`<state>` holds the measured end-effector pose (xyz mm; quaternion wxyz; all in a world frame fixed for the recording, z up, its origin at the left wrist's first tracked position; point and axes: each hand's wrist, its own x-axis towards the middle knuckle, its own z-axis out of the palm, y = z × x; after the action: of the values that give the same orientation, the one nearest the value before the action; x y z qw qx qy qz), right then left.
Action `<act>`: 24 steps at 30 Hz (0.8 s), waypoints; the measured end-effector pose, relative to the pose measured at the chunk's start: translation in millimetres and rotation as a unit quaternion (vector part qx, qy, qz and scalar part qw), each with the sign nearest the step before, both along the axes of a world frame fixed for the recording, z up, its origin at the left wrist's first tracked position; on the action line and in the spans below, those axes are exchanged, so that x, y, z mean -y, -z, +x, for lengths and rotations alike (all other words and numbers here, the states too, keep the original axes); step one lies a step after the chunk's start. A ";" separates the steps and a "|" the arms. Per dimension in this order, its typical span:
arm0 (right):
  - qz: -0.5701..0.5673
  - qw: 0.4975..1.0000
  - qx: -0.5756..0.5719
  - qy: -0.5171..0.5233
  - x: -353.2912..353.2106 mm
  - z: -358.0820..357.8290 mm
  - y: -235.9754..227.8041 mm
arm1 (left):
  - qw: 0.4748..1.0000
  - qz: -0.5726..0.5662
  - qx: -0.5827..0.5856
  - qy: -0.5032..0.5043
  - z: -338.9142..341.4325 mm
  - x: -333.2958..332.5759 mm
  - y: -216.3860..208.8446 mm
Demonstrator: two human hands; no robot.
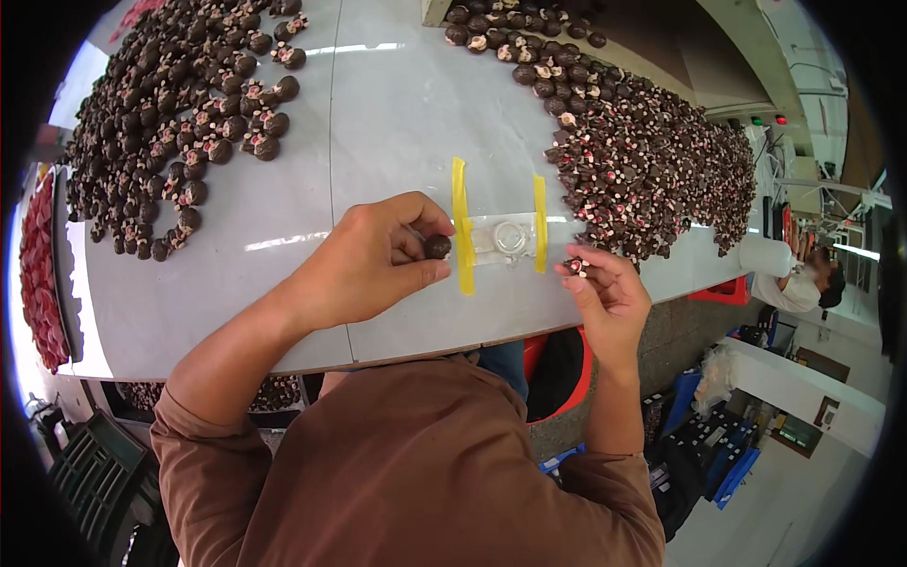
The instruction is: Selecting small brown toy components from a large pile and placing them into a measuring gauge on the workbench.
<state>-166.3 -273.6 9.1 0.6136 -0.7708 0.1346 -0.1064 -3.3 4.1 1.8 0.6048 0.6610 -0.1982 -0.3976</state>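
Between thumb and fingers, my left hand (378, 255) pinches a dark brown ball (437, 248) just left of the yellow tape. My right hand (609, 298) pinches a small dark brown piece with pink and white bits (575, 267) to the right of the tape. Between the hands, a clear round holder (510, 238) sits on a clear base, with a left yellow tape strip (462, 227) and a right yellow tape strip (540, 224) along its sides. Neither held piece touches the holder.
A heap of dark balls with cream and pink parts (179, 123) covers the far left of the grey table (397, 123). At right lie many small dark pieces (652, 161), with plain balls (557, 80) behind them. Red pieces (42, 274) fill a tray at far left. Another person (803, 283) is at right.
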 end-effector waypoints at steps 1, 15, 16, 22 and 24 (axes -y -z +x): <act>0.001 1.000 -0.002 -0.006 0.1 5.0 -1.5 | 1.000 -0.010 0.005 0.008 -0.2 0.3 1.1; -0.447 0.866 0.086 -0.205 -19.9 57.1 -30.3 | 0.990 -0.035 0.138 0.001 -3.4 -3.3 9.4; -0.448 0.865 0.085 -0.210 -20.7 58.5 -30.5 | 0.988 -0.032 0.151 0.006 -3.3 -3.5 8.0; -0.486 0.842 0.073 -0.223 -23.3 62.7 -31.7 | 0.980 -0.028 0.199 -0.005 -4.5 -3.1 9.2; -0.505 0.827 0.082 -0.232 -22.9 63.5 -31.0 | 0.981 -0.031 0.189 -0.007 -5.5 -2.4 10.4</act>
<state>-102.8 -250.8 40.2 0.1544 -0.9700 -0.1717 -0.0765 -8.9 6.5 -8.6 0.5792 0.7065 -0.3169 -0.2551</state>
